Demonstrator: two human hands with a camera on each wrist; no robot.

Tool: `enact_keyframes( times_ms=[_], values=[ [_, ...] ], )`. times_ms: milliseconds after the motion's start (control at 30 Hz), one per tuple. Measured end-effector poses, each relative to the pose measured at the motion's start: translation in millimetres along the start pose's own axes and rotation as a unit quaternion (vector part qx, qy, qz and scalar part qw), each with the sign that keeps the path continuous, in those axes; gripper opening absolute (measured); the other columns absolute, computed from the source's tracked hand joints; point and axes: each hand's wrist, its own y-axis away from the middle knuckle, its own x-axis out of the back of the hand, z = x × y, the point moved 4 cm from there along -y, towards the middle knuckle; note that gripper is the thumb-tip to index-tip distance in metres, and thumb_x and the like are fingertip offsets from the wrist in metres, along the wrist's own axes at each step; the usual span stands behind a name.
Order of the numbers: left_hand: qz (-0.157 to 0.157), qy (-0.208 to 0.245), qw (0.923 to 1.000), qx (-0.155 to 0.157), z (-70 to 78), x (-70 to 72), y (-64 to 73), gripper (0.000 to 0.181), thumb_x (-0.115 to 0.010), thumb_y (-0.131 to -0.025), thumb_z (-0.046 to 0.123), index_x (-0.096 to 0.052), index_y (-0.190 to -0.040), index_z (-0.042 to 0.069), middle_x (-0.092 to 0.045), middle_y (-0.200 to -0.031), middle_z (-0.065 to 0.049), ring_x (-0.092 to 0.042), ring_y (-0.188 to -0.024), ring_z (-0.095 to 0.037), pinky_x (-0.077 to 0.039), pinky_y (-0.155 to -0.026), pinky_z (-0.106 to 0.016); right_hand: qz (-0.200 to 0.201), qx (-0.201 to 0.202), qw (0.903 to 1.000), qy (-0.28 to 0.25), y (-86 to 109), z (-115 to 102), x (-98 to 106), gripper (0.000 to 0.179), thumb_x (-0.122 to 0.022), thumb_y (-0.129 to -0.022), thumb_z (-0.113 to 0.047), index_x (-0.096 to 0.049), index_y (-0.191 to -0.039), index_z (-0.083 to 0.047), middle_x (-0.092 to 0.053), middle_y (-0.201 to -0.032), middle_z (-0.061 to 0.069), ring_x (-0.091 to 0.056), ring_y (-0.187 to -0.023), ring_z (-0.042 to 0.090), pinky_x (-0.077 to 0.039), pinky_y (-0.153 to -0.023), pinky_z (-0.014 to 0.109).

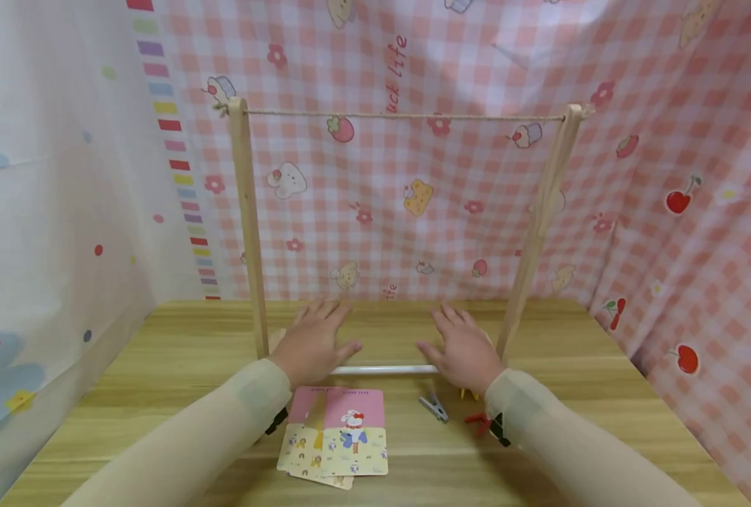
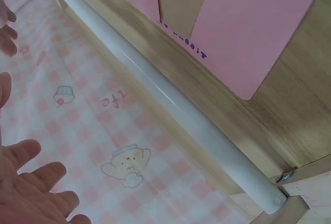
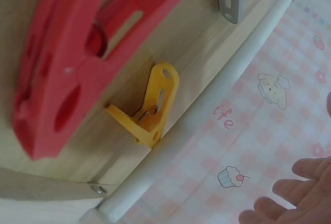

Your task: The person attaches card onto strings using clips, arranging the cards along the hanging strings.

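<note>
My left hand and right hand are stretched forward, palms down, fingers straight and spread, holding nothing. They are at the two ends of a white rod low in a wooden frame; whether they touch the tabletop I cannot tell. Nearer me, right of my left forearm, lie overlapping pink and yellow printed cards with cartoon animals. A grey clothespin lies to the right of them. By my right wrist are a yellow clothespin and a red clothespin, both largely hidden in the head view.
Two upright wooden posts, the left post and right post, carry a twine line tied between their tops. A wood-grain table is underneath. Behind hangs a pink checked cloth, with a white dotted cloth on the left.
</note>
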Motion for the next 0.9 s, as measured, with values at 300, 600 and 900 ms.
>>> enact_keyframes(
  times_ms=[300,600,900],
  values=[
    [-0.023,0.012,0.9996,-0.011,7.8,1.1,11.2,0.073,-0.060,-0.104,0.054,-0.042,-0.160,0.013,-0.043,-0.166,-0.013,-0.033,-0.157,-0.041,-0.018,-0.130,-0.061,-0.002,0.000,0.9994,-0.033,10.7,1.5,8.5,0.063,-0.061,-0.107,-0.036,-0.046,-0.156,0.000,-0.049,-0.160,0.022,-0.045,-0.149,0.045,-0.034,-0.124,0.061],
    [-0.039,0.039,0.9984,0.006,6.9,-0.3,22.1,0.069,-0.065,-0.102,0.050,-0.044,-0.160,0.017,-0.047,-0.164,-0.011,-0.044,-0.151,-0.039,-0.030,-0.126,-0.063,-0.008,-0.012,0.9988,-0.046,20.8,1.0,15.0,0.052,-0.064,-0.106,-0.037,-0.060,-0.145,-0.004,-0.060,-0.150,0.019,-0.051,-0.143,0.044,-0.040,-0.120,0.060],
    [-0.069,0.026,0.9972,0.010,6.8,-5.8,35.9,0.067,-0.067,-0.101,0.050,-0.047,-0.158,0.020,-0.049,-0.162,-0.005,-0.047,-0.149,-0.035,-0.038,-0.123,-0.058,-0.020,0.004,0.9991,-0.037,28.9,-2.2,12.9,0.043,-0.068,-0.104,-0.033,-0.067,-0.136,-0.005,-0.066,-0.143,0.017,-0.056,-0.139,0.041,-0.031,-0.125,0.062]
  ],
)
